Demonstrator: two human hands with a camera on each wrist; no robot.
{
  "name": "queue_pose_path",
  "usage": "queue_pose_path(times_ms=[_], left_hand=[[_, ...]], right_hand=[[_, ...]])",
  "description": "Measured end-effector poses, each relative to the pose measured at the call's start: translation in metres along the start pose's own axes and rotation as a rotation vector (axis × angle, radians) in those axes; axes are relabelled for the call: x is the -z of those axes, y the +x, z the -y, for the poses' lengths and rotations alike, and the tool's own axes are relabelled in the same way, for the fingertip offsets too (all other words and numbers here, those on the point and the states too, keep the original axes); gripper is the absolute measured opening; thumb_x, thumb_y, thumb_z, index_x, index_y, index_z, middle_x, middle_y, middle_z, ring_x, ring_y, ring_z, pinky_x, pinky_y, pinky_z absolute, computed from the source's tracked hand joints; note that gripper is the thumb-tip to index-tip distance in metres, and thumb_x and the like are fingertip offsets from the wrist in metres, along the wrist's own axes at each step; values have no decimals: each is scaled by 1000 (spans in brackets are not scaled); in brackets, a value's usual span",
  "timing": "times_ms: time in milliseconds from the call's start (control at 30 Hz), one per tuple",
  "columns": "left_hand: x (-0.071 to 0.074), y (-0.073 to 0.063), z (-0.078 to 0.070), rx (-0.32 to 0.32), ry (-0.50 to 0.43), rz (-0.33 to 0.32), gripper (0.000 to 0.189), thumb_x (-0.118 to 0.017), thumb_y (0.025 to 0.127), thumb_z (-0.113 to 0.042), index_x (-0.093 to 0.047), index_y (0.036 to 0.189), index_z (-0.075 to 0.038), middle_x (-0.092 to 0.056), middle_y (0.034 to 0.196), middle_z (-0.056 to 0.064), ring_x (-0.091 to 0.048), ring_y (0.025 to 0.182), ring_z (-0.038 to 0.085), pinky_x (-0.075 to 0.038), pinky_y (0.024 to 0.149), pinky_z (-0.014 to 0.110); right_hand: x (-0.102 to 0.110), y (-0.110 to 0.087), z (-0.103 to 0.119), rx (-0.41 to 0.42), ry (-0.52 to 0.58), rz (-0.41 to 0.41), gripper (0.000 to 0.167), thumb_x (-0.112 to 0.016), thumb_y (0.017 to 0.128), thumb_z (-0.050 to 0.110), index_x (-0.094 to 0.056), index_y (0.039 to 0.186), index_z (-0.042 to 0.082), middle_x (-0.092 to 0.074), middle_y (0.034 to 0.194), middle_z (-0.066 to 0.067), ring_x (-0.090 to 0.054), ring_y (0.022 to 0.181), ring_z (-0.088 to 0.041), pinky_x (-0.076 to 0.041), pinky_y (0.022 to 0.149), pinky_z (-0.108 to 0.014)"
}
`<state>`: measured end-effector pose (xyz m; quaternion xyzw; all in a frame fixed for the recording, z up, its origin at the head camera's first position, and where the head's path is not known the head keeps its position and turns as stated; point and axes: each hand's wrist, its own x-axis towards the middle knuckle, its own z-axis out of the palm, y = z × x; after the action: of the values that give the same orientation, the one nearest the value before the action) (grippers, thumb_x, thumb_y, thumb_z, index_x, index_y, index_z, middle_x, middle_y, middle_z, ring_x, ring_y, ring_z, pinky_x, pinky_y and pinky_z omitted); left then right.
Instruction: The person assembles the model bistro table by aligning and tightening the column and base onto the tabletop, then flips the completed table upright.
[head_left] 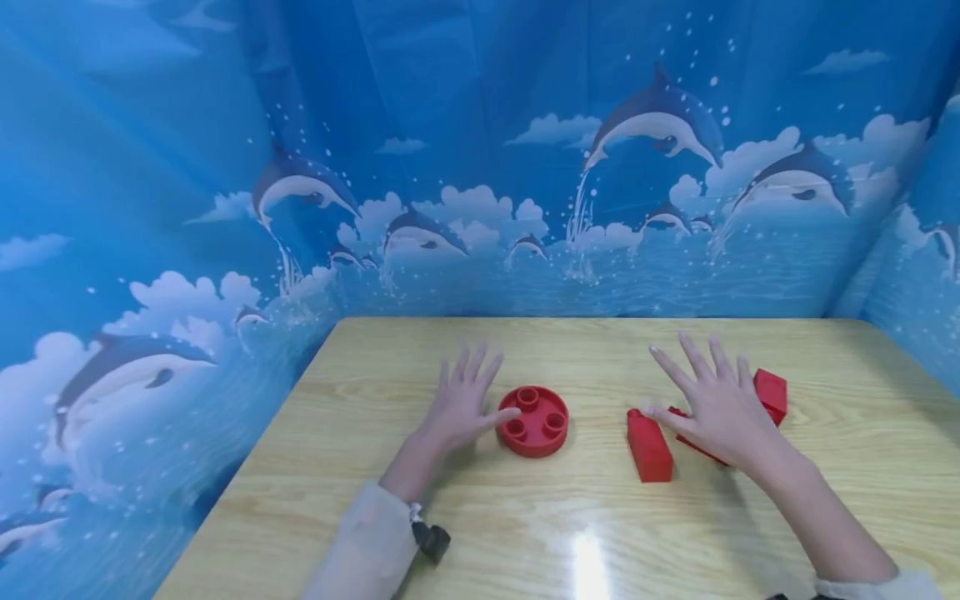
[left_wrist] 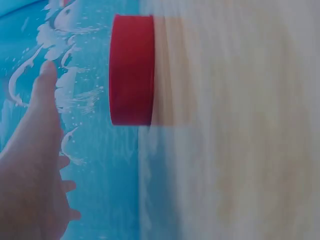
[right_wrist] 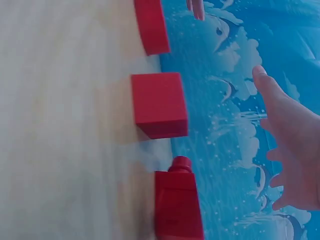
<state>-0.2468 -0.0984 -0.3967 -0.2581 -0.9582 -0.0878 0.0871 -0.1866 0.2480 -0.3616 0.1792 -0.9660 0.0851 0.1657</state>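
My left hand [head_left: 459,410], fingers spread, hovers left of a round red base [head_left: 534,435] with three short round sockets. Its thumb overlaps the rim in the head view, but the left wrist view shows a gap between hand and base. On the right, my right hand [head_left: 722,410] is held with spread fingers above several red pieces and grips nothing. One tapering red block [head_left: 651,450] with a round peg lies left of it. A second red piece [head_left: 697,448] is partly hidden beneath the hand, and another red block [head_left: 772,392] shows beyond its fingers.
A light wood-grain table [head_left: 525,533] bears all the pieces. Behind it and along the sides hangs a blue dolphin-print curtain [head_left: 480,167]. A dark strap fitting [head_left: 431,540] sits at the left sleeve's cuff.
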Motion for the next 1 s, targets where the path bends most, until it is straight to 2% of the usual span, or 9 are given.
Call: queue_pose_path(times_ms=[133, 300, 467, 567, 767, 867, 1000], left_hand=[[-8, -7, -1, -28, -74, 30, 88, -34, 83, -72, -14, 148, -15, -3, 151, 10, 1, 136, 32, -2, 106, 55], [-16, -11, -6, -40, -157, 78, 87, -40, 83, -68, -14, 148, -16, -6, 152, 10, -1, 137, 31, -3, 107, 53], [-24, -12, -10, -21, -238, 119, 91, -47, 81, -67, -14, 148, -16, -9, 152, 9, -3, 137, 29, -3, 108, 48], [-29, -13, -10, -7, -271, 130, 96, -50, 77, -69, -14, 148, -15, -11, 152, 8, -5, 137, 29, -4, 108, 47], [-36, -14, -8, 6, -323, 127, 103, -54, 71, -73, -16, 148, -14, -14, 151, 8, -7, 137, 28, -4, 109, 43], [-38, -15, -7, 29, -368, 130, 107, -56, 69, -74, -14, 148, -14, -15, 151, 6, -7, 137, 26, -3, 109, 41], [-41, -15, -7, 58, -398, 134, 109, -57, 67, -75, -14, 148, -14, -17, 151, 4, -7, 137, 23, -1, 109, 38]], right_hand=[[-5, -8, 4, 14, 22, 17, 85, -57, 80, 60, -20, 147, 23, -13, 148, -21, -4, 129, -52, 2, 95, -71], [-14, -17, 6, 30, 34, 27, 87, -57, 79, 61, -20, 147, 23, -18, 146, -22, -7, 130, -50, 3, 97, -68], [-18, -24, 9, 33, 35, 44, 85, -56, 80, 61, -19, 147, 26, -20, 146, -21, -8, 130, -50, -4, 97, -69], [-21, -26, 11, 31, 32, 61, 84, -56, 80, 62, -24, 146, 24, -21, 146, -21, -11, 129, -50, -10, 96, -70], [-29, -30, 16, 47, 58, 87, 81, -58, 78, 63, -35, 141, 18, -25, 144, -21, -16, 127, -50, -11, 99, -66], [-35, -31, 17, 73, 74, 75, 79, -59, 78, 62, -39, 139, 16, -29, 142, -21, -20, 127, -48, -15, 101, -63], [-43, -33, 19, 101, 92, 36, 76, -63, 76, 59, -46, 135, 14, -37, 137, -18, -27, 125, -44, -26, 96, -62]])
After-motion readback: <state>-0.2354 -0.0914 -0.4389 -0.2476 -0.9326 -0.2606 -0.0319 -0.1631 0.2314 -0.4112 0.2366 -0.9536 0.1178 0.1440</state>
